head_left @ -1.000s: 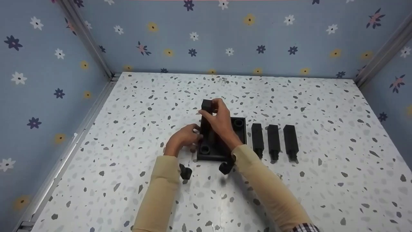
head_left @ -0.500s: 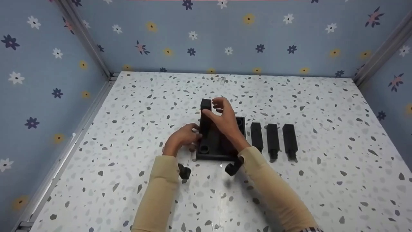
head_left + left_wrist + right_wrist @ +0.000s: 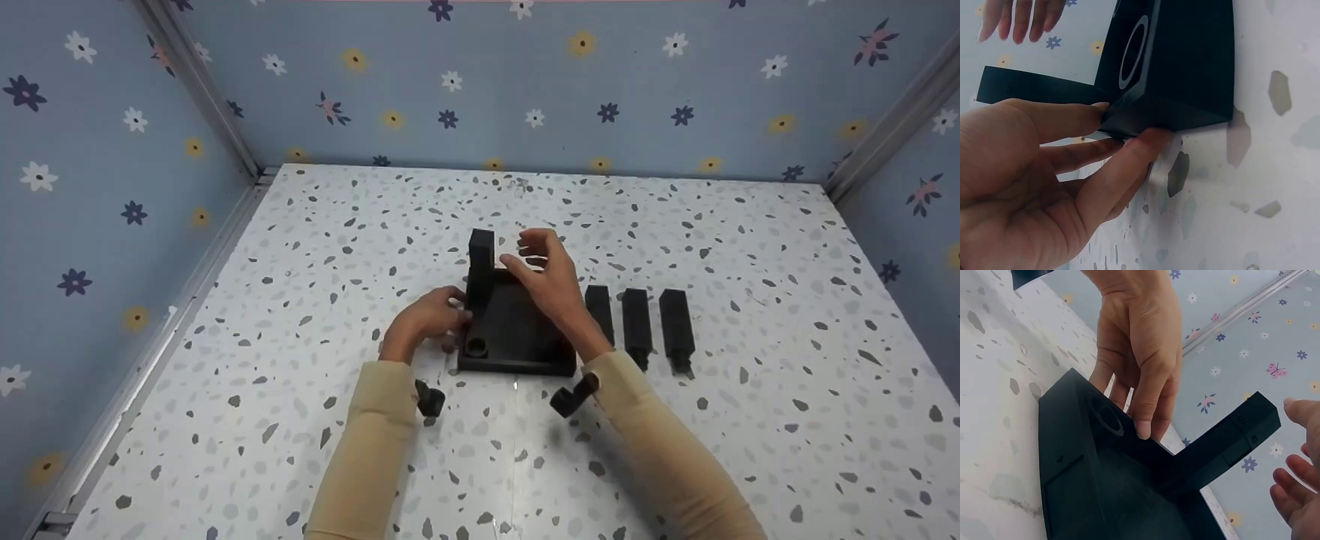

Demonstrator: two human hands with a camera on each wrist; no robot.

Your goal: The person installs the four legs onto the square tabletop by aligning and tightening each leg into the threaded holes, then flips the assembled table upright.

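Note:
A black square base (image 3: 517,366) with a raised rim and round corner sockets lies on the table. At its back left corner a black square post (image 3: 481,259) stands upright. My left hand (image 3: 427,319) grips the base's left edge, the thumb over the rim and the fingers along the outer side, as the left wrist view shows. Just right of the post, apart from it, my right hand (image 3: 553,285) hovers above the base with loosely bent fingers and holds nothing. The front left socket (image 3: 476,346) shows; the right-hand sockets are hidden by my right hand and forearm in the head view.
Three loose black posts, the left one (image 3: 599,315), the middle one (image 3: 637,326) and the right one (image 3: 677,328), lie side by side right of the base, narrow ends toward me. A speckled white table (image 3: 787,375) extends to flowered walls (image 3: 525,90).
My right hand has let go of the upright post and moved right, away from it. The post stays standing. My left hand keeps its grip on the base's edge.

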